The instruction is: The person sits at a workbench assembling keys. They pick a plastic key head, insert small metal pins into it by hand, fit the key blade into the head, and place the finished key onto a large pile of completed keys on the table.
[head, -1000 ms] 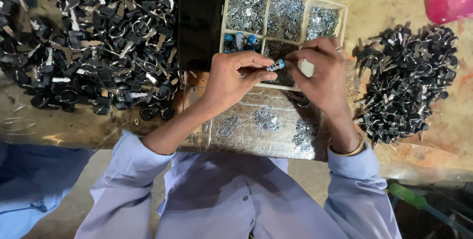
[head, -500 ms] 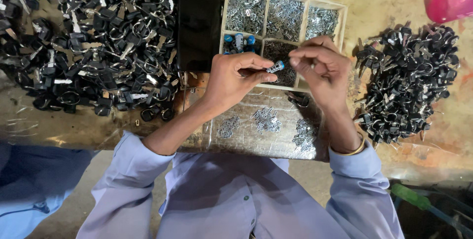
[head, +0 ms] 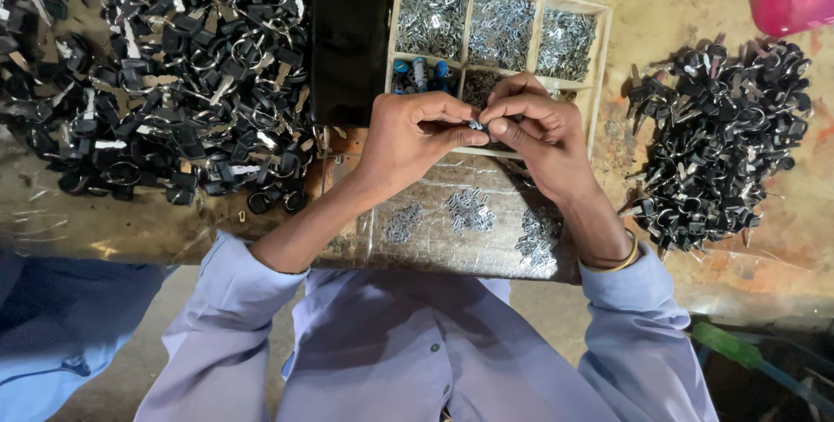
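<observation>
Both forearms, in pale blue sleeves, reach forward over the worn desk and meet at the middle, where the left hand and right hand curl fingertip to fingertip, pinching a small part, bluish and metallic, just above the near edge of the wooden tray. A great heap of black-headed keys sprawls to the left; a smaller, tighter pile of keys lies to the right. The tray's compartments hold glittering silver bits. Nearer the body, a shiny foil-like sheet carries three little clusters of metal pieces. A pink plastic container sits at the far right corner.
</observation>
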